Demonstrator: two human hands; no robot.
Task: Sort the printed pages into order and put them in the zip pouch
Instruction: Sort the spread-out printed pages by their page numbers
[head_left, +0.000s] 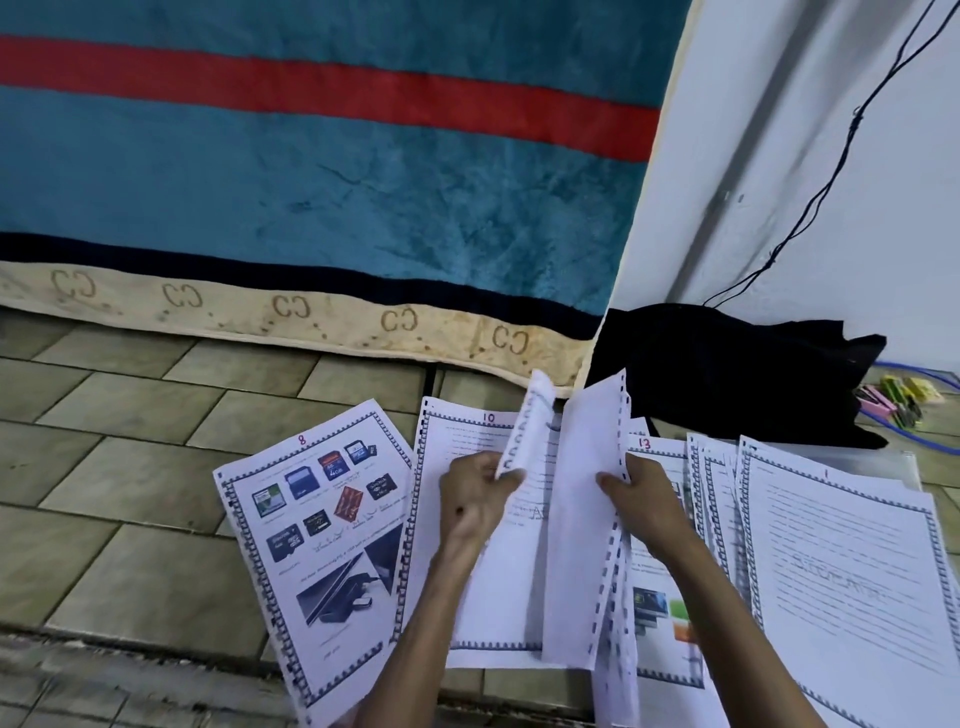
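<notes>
Fingers (610, 480) pinched on pages (582, 519)

Home: tiled floor (130, 452), plush blanket (311, 182)

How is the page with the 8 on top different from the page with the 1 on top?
The page numbered 8 shows colour pictures of memory cards; the page numbered 1 shows only lines of text. Page 8 lies at the left, by itself on the tiled floor; page 1 lies at the right, on top of other sheets. Both lie flat, face up, untouched, with the same patterned border and a handwritten number on top.
</notes>
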